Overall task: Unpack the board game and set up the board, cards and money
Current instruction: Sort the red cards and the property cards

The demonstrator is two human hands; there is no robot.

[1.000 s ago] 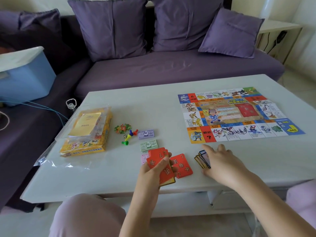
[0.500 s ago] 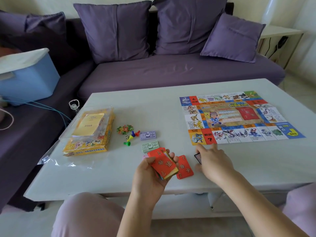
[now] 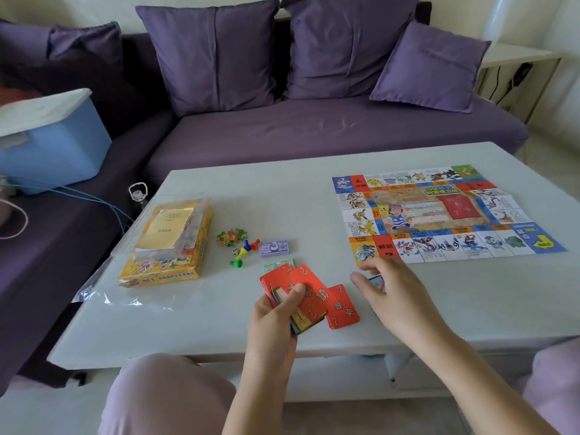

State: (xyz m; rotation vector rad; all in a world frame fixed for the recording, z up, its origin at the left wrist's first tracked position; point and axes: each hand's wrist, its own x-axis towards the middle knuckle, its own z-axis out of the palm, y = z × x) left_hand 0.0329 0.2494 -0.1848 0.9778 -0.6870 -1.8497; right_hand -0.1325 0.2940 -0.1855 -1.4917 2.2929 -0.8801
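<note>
The left hand [image 3: 273,320] is at the near edge of the bench [image 3: 282,199], about its middle. It grips a fanned stack of red cards [image 3: 309,285], thumb across the top card, fingers hidden behind the stack. Just right of it one red card [image 3: 342,306] lies flat on the bench, partly under the fan.

The right hand [image 3: 400,298] is palm down beside that card, its fingers [image 3: 379,265] curled over a blue card [image 3: 376,282] that it pinches against the thumb; only a corner of the card shows. The fingertips reach the near left corner of the board [image 3: 439,215], which lies open and flat toward the right edge.

Purple notes [image 3: 275,248] sit in a pile beyond the left hand, and green notes [image 3: 281,263] lie nearer, half hidden by the fan. Left of the notes are coloured pawns [image 3: 244,249] and a heap of tokens [image 3: 231,237]. The yellow box [image 3: 163,268] stands by the left edge with a booklet [image 3: 166,229] on top, and clear wrap [image 3: 94,293] lies at the near left corner.
</note>
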